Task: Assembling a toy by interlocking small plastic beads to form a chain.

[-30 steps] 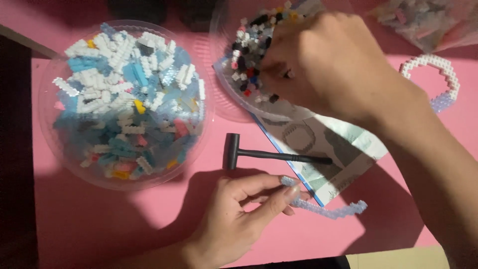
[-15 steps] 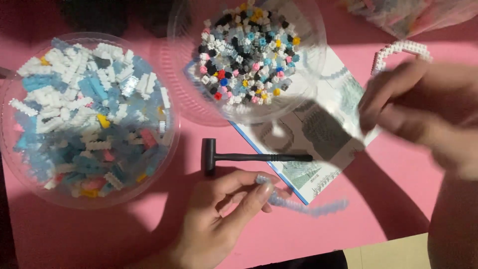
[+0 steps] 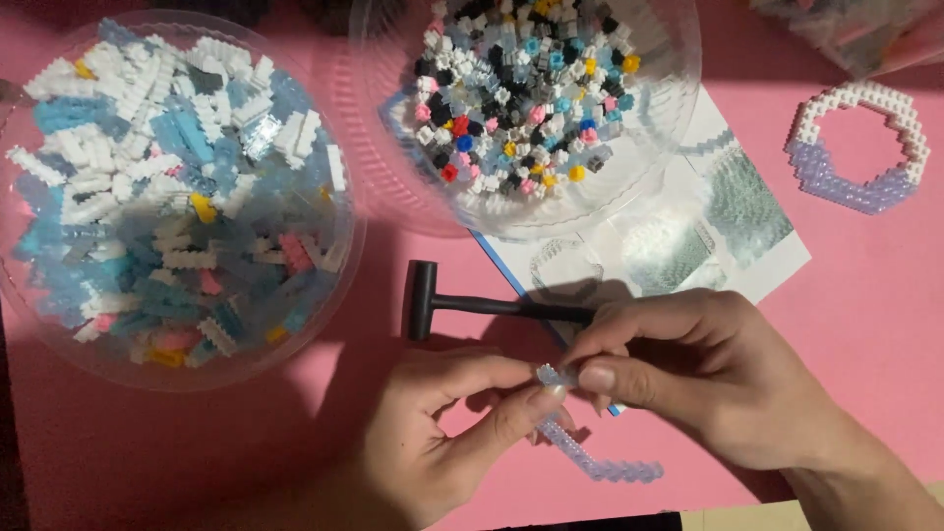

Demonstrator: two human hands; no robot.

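- Right hand [image 3: 708,379] has come back from the small-brick bowl [image 3: 659,157] to meet the left hand [image 3: 442,433].
- Both hands' fingers pinch the lilac brick strip [image 3: 590,454], apparently adding a piece.

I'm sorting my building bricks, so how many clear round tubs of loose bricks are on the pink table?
2: a large tub at left, a second tub at top centre. A bag at top right is cut off.

Two clear bowls of small bricks [image 3: 177,197] [image 3: 526,98], one black hammer [image 3: 472,300], one instruction sheet [image 3: 708,236], one brick ring [image 3: 860,147] and one lilac brick strip [image 3: 595,457] are counted.
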